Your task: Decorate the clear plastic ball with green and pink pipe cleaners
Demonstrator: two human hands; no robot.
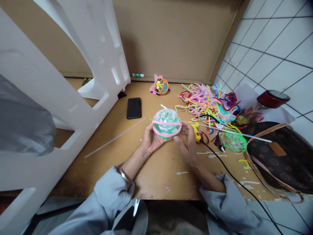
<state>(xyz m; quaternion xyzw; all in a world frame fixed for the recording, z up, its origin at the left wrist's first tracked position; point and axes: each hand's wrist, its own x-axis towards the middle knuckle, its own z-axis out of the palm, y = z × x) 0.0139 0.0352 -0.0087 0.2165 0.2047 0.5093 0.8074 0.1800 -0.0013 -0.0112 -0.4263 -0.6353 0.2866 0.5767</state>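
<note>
A round, clear bowl-like craft piece [167, 123] wrapped in green, white and pink pipe cleaners sits raised above the table in front of me. My left hand [152, 138] cups it from the left and below, fingers curled under it. My right hand [187, 143] is at its right edge, fingers bent around the end of the pink strip across it; the fingertips are partly hidden. Just behind the right hand lies a yellow hot glue gun [195, 130], its black cord running toward the lower right.
A pipe-cleaner pile [207, 101] lies at the back right, with a green coiled piece [233, 141] and brown handbag [281, 156] nearer. A finished-looking orange craft figure [161, 86], black phone [134, 108] and glue stick [114, 137] lie left and back. A white plastic panel [97, 42] stands left.
</note>
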